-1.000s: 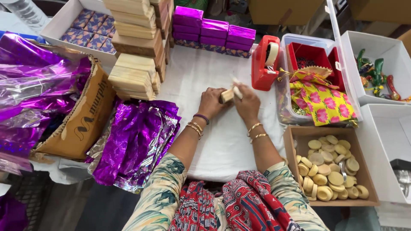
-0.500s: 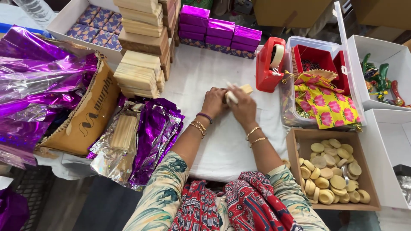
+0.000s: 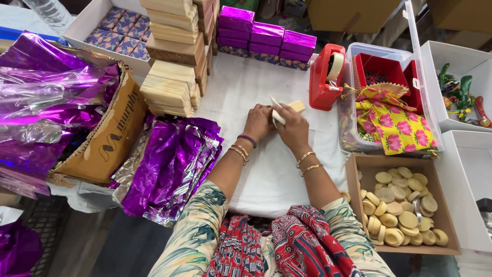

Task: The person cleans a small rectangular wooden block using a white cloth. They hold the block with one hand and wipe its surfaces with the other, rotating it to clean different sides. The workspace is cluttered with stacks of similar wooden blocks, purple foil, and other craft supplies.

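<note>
Landmark: the red tape dispenser point(image 3: 327, 77).

Nearest the camera, both forearms run forward over the white-covered desk point(image 3: 266, 174), wrists bangled and converging. The left hand point(image 3: 258, 123) is curled shut around the near end of the small wooden block point(image 3: 295, 106), which lies on the desk just left of the dispenser, touching both hands. The right hand point(image 3: 293, 128) is closed over the block, its fingers pinching a pale strip point(image 3: 277, 114) against it.

Judgement: keep the block pressed flat to the desk with the left hand, hold the strip taut, and smooth it from one edge so no crease forms.

Beyond the block, purple boxes point(image 3: 266, 36) sit left of the dispenser.
</note>
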